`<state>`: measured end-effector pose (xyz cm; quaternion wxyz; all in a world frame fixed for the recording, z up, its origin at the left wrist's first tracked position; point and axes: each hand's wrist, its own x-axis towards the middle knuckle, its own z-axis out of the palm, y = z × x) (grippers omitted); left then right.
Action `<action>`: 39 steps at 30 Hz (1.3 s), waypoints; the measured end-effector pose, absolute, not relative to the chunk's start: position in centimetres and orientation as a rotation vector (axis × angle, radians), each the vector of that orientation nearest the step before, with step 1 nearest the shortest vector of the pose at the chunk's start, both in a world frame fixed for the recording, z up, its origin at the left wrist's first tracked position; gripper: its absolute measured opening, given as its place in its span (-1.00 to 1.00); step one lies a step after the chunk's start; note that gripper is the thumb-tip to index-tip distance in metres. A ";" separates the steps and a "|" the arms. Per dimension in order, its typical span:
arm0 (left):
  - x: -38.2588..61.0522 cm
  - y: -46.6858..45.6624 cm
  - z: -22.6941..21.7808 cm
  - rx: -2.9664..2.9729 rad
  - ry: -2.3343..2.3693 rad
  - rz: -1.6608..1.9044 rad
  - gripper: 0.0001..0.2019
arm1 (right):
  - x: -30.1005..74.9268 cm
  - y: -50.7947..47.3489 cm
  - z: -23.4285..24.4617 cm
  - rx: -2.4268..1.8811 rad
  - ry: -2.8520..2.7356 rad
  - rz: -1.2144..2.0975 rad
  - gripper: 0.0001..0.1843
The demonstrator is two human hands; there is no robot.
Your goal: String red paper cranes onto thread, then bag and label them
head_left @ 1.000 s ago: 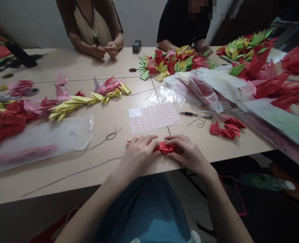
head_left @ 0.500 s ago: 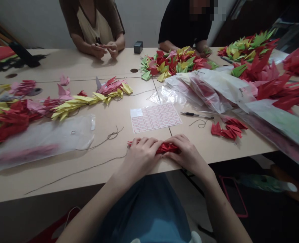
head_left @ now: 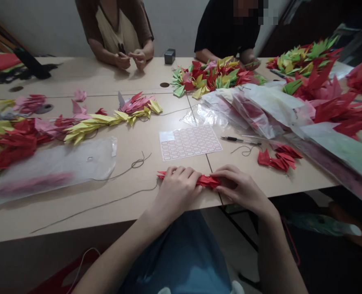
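A strand of red folded-paper cranes [head_left: 208, 181] lies flat near the table's front edge, pressed close together in a row. Over its left and middle part my left hand [head_left: 181, 182] is wrapped, hiding much of the paper. At the strand's right end, my right hand [head_left: 240, 185] holds the tip between thumb and fingers. From the left end a dark string [head_left: 107, 203] trails across the table. Behind the hands lies a sheet of red-bordered labels [head_left: 191, 143]. Several loose red paper cranes [head_left: 280, 159] sit to the right.
Plastic bags of folded paper [head_left: 257, 108] lie to the right; another clear bag [head_left: 101, 157] is at the left. A pen [head_left: 240, 140] lies beyond my right hand. A yellow crane strand [head_left: 107, 120] stretches across the left. Two people sit opposite, behind a colourful pile [head_left: 214, 75].
My right hand has slid right to the end of the red strand, uncovering more of it. My left hand stays over the strand. The view has shifted slightly.
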<state>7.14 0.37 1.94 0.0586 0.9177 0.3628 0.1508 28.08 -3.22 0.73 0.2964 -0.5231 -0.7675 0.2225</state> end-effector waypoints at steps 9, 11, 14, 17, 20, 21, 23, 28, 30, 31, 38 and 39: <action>7.0 0.2 1.3 2.729 1.028 0.535 -0.86 | 26.9 -3.1 0.5 -1.412 -1.985 0.604 -0.82; 7.1 0.2 1.1 2.725 1.031 0.539 -0.85 | 26.8 -3.0 0.5 -1.395 -1.992 0.628 -0.85; 7.2 0.2 0.8 2.717 1.032 0.553 -0.86 | 27.0 -2.8 0.4 -1.394 -1.979 0.649 -0.70; 7.3 0.1 0.7 2.701 1.050 0.518 -0.87 | 27.2 -2.6 0.6 -1.387 -2.002 0.674 -0.66; 7.6 -0.1 0.9 2.682 1.091 0.477 -0.86 | 27.2 -2.3 0.8 -1.367 -2.029 0.723 -0.76; 7.7 -0.2 1.0 2.675 1.106 0.476 -0.86 | 27.1 -2.2 0.8 -1.363 -2.022 0.733 -0.77; 7.9 -0.3 1.0 2.656 1.137 0.496 -0.85 | 27.1 -2.1 0.8 -1.359 -2.003 0.750 -0.77; 8.4 -0.4 0.4 2.611 1.198 0.543 -0.82 | 27.1 -2.1 0.5 -1.367 -1.942 0.786 -0.59; 8.5 -0.6 0.4 2.583 1.209 0.534 -0.82 | 27.1 -2.2 0.5 -1.389 -1.948 0.790 -0.60; 8.4 -0.7 0.6 2.563 1.192 0.535 -0.81 | 27.0 -2.2 0.5 -1.408 -1.951 0.786 -0.65; 3.8 -0.9 3.7 2.546 1.095 0.783 -0.57 | 26.5 -2.2 1.0 -1.488 -1.973 0.776 -0.77; 2.7 -0.6 3.9 2.530 1.145 0.767 -0.61 | 26.6 -2.2 1.0 -1.493 -1.991 0.775 -0.75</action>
